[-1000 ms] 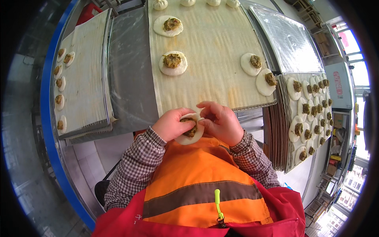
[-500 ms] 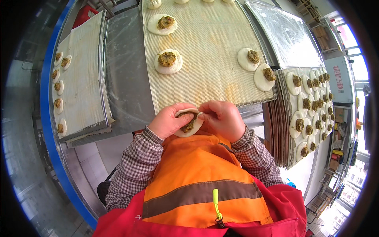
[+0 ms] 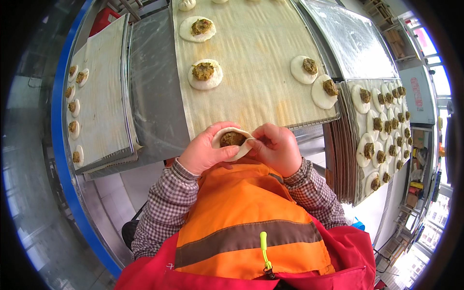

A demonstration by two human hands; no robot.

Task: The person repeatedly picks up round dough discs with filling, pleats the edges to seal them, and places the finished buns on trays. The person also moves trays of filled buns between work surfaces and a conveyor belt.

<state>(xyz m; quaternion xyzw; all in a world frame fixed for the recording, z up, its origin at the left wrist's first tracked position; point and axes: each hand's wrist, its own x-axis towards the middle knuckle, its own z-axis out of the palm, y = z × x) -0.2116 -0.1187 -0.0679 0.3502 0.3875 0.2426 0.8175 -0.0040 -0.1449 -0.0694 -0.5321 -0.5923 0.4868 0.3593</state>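
Note:
My left hand cups a round white dough wrapper with brown filling in its middle, just in front of my chest. My right hand pinches the wrapper's right edge between thumb and fingers. Both hands hover over the near edge of the cloth-covered conveyor belt. On the belt lie several open wrappers with filling, the nearest one straight ahead and two more to the right.
A tray at the left holds a row of small filled dough pieces along its left edge. A stack of trays at the right carries several filled wrappers. A metal sheet lies beyond it.
The belt's wrappers have drifted slightly. My hands stay together at the belt's near edge, the right fingers working along the wrapper's rim, which now looks more folded inward.

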